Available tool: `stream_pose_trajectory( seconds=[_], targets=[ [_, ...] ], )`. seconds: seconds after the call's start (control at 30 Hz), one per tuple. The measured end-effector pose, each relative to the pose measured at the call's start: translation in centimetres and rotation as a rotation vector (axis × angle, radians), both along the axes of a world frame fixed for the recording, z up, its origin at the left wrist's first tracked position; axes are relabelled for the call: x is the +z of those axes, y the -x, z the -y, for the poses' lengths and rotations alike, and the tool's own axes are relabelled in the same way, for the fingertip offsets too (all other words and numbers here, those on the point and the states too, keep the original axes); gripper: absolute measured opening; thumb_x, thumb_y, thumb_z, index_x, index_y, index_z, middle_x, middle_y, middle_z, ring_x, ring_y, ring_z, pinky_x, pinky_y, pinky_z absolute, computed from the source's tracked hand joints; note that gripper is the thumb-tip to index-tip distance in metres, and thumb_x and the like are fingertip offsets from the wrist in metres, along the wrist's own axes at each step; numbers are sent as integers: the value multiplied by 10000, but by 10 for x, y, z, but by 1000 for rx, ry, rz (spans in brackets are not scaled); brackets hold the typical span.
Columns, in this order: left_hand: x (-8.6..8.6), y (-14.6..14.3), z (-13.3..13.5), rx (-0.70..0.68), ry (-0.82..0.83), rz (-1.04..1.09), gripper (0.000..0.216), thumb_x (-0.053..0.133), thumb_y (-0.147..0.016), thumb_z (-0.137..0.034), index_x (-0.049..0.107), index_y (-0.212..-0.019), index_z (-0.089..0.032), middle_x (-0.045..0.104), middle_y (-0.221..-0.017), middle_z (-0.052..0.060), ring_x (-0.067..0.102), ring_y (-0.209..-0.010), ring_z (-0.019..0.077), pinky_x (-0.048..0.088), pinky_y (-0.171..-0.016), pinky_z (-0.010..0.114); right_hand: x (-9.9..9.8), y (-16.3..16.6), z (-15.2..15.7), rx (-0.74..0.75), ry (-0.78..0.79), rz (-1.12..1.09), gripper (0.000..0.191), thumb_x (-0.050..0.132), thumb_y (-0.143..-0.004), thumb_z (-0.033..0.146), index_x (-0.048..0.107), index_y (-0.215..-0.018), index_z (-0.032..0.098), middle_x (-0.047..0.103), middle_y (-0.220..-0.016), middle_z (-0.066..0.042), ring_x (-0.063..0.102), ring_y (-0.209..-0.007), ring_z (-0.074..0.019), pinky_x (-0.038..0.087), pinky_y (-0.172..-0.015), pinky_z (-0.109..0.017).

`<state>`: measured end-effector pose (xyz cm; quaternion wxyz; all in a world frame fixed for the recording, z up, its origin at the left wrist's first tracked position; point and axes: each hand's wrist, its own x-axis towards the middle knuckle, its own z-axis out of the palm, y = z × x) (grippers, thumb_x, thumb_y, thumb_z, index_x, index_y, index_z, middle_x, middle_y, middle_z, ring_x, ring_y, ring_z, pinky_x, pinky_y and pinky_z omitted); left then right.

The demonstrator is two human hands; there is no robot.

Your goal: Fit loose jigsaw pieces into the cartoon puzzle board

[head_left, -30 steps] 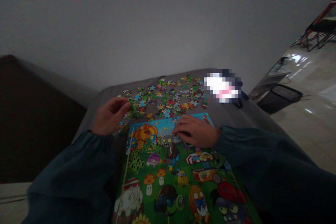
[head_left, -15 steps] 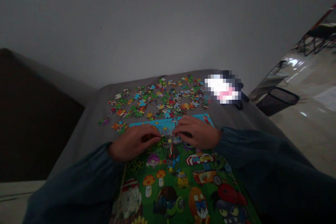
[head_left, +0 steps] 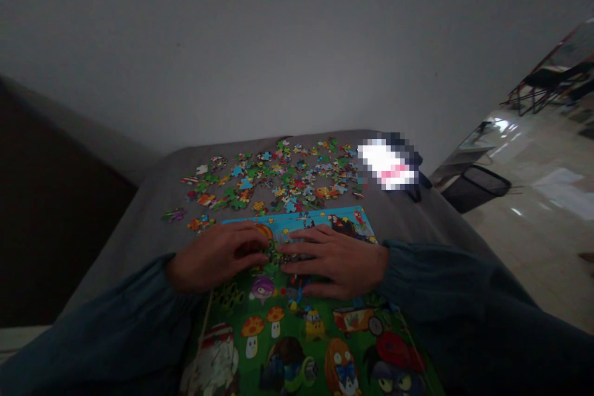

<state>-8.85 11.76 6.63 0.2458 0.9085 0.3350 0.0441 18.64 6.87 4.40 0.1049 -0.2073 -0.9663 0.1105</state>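
Rectangular picture-puzzle board printed with cartoon characters on green, blue strip along its far edge, lies on a grey fabric-covered surface. Bare left hand, blue sleeve, is over the board's upper left part; thumb and fingers curl toward each other, can't tell if a piece is pinched between them. Bare right hand, same blue sleeve, lies palm down over the board's upper middle, fingers extended and loosely spread, nothing visibly gripped; fingertips near the left hand's. Many small multicoloured interlocking puzzle pieces are scattered beyond the board's far edge; a purple-and-green bit sits off its far left corner. Pixelated white-and-pink item beyond the board's far right corner. Plain grey wall behind, past the board.
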Motion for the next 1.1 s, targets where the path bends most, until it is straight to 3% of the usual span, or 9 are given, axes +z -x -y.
stream_pose_trajectory(
  seconds=[0.5, 1.1],
  targets=[
    [-8, -14, 11, -46, 101, -6, 233, 686, -879, -364, 660, -1083, -255, 610, -843, -21, 575, -761, 154, 402, -683, 256, -2, 3, -9, 16, -81, -204, 272, 470, -961, 207, 676, -1128, 147, 693, -1161, -74, 580, -1047, -195, 468, -916, -362],
    [-7, -20, 17, 59, 175, -2, 218, 579, -900, -313, 645, -1098, -247, 595, -830, -9, 545, -730, 162, 388, -658, 268, -3, 3, -13, 8, -75, -197, 238, 485, -942, 183, 687, -1066, 164, 699, -1134, -68, 605, -1027, -184, 484, -904, -352]
  ],
)
